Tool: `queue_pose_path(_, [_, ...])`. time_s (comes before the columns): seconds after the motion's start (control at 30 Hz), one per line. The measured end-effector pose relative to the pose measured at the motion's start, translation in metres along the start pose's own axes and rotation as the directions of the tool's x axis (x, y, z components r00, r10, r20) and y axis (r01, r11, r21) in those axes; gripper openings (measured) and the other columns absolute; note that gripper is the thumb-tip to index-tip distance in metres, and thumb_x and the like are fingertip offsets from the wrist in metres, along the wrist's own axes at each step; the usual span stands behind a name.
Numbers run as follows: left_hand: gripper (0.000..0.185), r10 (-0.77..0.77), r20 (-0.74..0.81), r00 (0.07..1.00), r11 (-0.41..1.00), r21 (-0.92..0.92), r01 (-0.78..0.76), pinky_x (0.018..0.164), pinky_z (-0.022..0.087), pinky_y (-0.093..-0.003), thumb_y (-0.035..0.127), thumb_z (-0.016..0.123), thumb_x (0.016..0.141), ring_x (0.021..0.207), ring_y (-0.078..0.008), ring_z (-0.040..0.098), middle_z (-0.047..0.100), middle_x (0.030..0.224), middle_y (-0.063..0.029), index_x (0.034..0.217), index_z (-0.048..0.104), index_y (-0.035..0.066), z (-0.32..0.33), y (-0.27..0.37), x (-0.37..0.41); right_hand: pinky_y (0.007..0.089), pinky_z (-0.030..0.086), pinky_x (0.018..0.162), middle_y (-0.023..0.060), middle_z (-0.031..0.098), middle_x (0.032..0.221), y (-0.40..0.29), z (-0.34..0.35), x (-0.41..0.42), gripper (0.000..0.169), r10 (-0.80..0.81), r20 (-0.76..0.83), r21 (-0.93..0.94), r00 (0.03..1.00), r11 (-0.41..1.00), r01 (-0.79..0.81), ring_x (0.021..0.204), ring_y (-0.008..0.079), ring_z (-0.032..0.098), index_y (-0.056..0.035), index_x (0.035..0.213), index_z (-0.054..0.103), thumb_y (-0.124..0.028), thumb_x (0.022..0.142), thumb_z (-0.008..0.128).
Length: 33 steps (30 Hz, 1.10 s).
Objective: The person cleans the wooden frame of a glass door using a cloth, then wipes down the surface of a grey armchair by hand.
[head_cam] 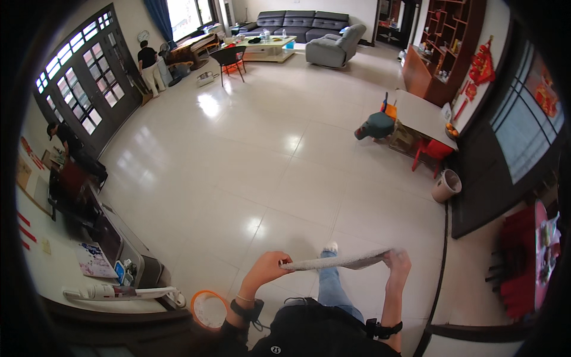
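A pale grey cloth [343,262] is stretched between my two hands, in front of my body and above the tiled floor. My left hand [272,264] grips its left end, fingers closed at the edge. The other end is in my right hand [398,262], which looks slightly blurred. Dark straps circle both wrists. Below the cloth, my leg in light blue jeans [335,285] reaches forward to a pale shoe. To the left of my left forearm, an orange-rimmed bucket [209,309] stands on the floor.
A white stick vacuum cleaner [125,292] lies at lower left. One person [149,67] stands near the doors; another [76,145] bends at the left wall. A third person [377,126] bends beside the white table [424,114]. A waste bin [446,185] stands right; a dark chair [228,58] is farther off.
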<state>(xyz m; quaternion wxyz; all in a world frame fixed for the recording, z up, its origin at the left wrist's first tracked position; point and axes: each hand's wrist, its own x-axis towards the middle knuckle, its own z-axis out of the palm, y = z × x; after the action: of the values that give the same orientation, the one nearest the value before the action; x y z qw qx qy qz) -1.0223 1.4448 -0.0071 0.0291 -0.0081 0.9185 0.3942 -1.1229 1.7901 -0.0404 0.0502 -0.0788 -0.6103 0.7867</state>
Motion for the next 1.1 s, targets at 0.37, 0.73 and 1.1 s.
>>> queue_pose_path(0.37, [0.02, -0.082, -0.24, 0.967, 0.99, -0.135, 0.05, 0.062, 0.047, -0.0347, 0.014, 0.065, 0.083, 0.068, -0.0345, 0.06, 0.061, 0.08, -0.0208, 0.1, 0.064, 0.002, -0.172, -0.021, 0.128, 0.0276, 0.046, 0.078, 0.0038, 0.059, 0.093, -0.035, 0.222, 0.164, 0.017, -0.138, 0.088, -0.097, 0.987, 0.985, 0.146, 0.087, 0.0106, 0.056, -0.0004, 0.108, 0.056, -0.01, 0.094, 0.056])
queue_pose_path(0.73, [0.042, 0.437, -0.056, 0.898, 0.881, 0.227, -0.415, 0.057, 0.05, -0.0283, -0.007, 0.059, 0.067, 0.078, -0.0185, 0.065, 0.064, 0.1, 0.0015, 0.1, 0.069, 0.017, -0.255, 0.062, 0.273, 0.0374, 0.051, 0.083, 0.0094, 0.06, 0.111, -0.098, 0.424, 0.345, 0.037, 0.109, 0.246, 0.618, 0.963, 0.748, -0.242, 0.097, 0.0231, 0.059, -0.0063, 0.119, 0.052, -0.035, 0.1, 0.038])
queue_pose_path(1.1, [0.036, 0.378, 0.142, 0.915, 0.908, -0.251, -0.336, 0.077, 0.051, -0.0323, 0.012, 0.069, 0.079, 0.091, -0.0261, 0.064, 0.064, 0.105, -0.0065, 0.115, 0.063, 0.011, -0.314, -0.016, 0.454, 0.0383, 0.054, 0.083, 0.0151, 0.064, 0.108, -0.112, 0.57, 0.448, 0.042, 0.208, 0.684, 0.513, 0.7, 0.544, -0.664, 0.092, 0.028, 0.063, -0.0004, 0.113, 0.059, -0.034, 0.098, 0.038])
